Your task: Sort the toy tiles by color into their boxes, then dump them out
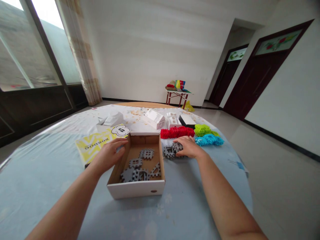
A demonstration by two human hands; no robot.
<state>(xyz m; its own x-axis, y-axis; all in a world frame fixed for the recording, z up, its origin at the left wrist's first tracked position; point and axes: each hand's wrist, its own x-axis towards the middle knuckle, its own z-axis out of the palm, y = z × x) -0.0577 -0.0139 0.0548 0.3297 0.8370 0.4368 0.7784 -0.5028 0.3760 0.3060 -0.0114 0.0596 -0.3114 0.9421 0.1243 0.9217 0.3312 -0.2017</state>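
Left hand (113,152), fingers parted, rests at the rim of the box (135,191), perhaps steadying it; right hand (190,147) curls over grey pieces (169,152) just beside, grip unclear.

The left hand (109,156) and right hand (190,146) were bare. The left forearm (66,203) and right forearm (220,193) were uncovered too, widening smoothly from narrower wrists (202,156).
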